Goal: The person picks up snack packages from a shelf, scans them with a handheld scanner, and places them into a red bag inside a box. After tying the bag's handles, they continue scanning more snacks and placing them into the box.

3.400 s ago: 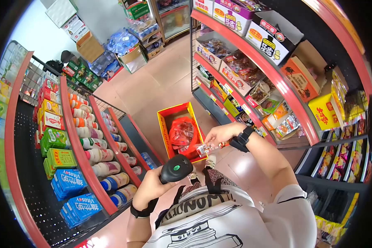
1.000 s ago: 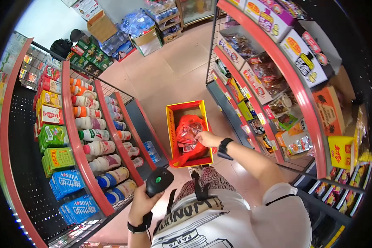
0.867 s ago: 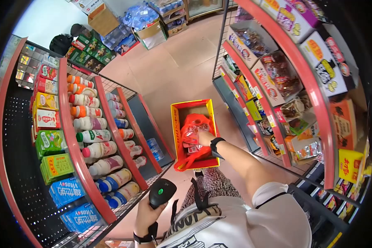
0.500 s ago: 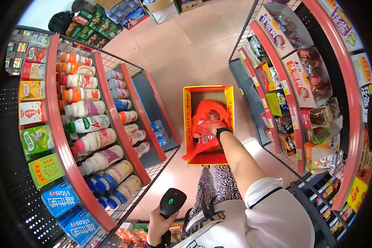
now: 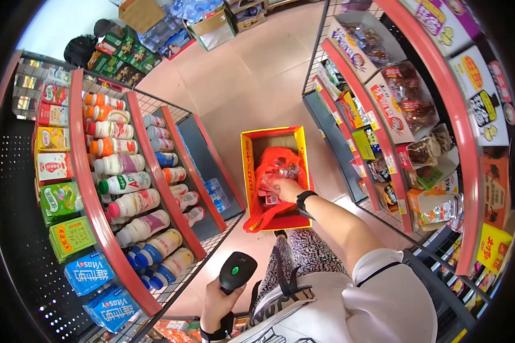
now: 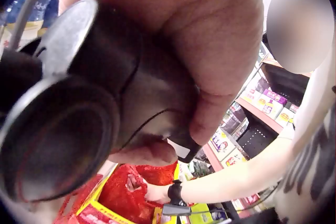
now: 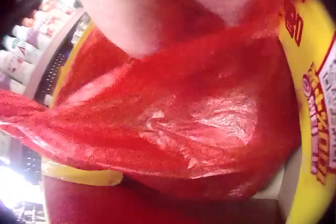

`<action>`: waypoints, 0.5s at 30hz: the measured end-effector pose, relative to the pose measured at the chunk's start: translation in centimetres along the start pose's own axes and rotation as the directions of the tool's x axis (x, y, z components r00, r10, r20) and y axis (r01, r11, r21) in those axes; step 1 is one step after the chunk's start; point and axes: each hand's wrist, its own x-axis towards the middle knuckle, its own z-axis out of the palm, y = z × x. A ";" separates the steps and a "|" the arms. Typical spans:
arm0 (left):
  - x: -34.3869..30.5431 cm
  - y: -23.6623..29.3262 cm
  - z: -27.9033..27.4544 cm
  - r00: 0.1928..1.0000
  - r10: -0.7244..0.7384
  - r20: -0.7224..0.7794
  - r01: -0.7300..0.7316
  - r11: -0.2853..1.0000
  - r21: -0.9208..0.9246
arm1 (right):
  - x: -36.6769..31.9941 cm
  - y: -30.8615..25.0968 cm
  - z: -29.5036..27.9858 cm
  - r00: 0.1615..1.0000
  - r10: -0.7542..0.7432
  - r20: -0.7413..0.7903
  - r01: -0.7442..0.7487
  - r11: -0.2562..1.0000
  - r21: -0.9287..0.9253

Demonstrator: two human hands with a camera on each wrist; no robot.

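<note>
My left hand (image 5: 217, 304) grips the handle of a black handheld barcode scanner (image 5: 238, 270), low in the head view. Its dark rounded body (image 6: 160, 85) fills much of the left wrist view, fingers and thumb wrapped round it. My right hand (image 5: 289, 190) reaches down into a red plastic bag (image 5: 263, 220), among small clear-wrapped packets (image 5: 288, 171). The bag lies inside a yellow-and-red cardboard box (image 5: 248, 166) on the floor. In the right wrist view red film covers the fingertips, so I cannot tell whether they hold a packet.
At left, a rack (image 5: 146, 171) carries bottles and drink cartons. Snack boxes fill another rack (image 5: 392, 154) at right. Tiled floor (image 5: 246, 80) runs between them towards green cartons (image 5: 117, 60) and a box of blue-wrapped bottles (image 5: 209, 28).
Earlier my right hand held a small clear packet above the box's near edge; it has since gone down into the bag. The scanner stays in my left hand, and the head view has shifted.
</note>
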 end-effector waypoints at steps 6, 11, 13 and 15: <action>0.5 1.8 -0.5 0.988 0.154 0.028 -0.152 0.986 -0.074 | -4.6 -2.8 -3.9 0.964 -0.216 0.155 0.028 0.662 0.749; 0.4 4.2 -0.9 0.966 0.255 0.047 -0.254 0.967 -0.025 | -11.2 -7.3 -10.8 0.938 -0.317 0.144 0.022 0.468 0.884; 0.3 4.7 -1.0 0.953 0.301 0.037 -0.301 0.954 -0.017 | -12.5 -6.8 -11.8 0.922 -0.368 0.121 0.071 0.467 0.882; -0.1 5.0 -0.9 0.941 0.336 0.037 -0.336 0.942 -0.008 | -14.0 -7.1 -14.1 0.883 -0.398 0.249 0.085 0.658 0.748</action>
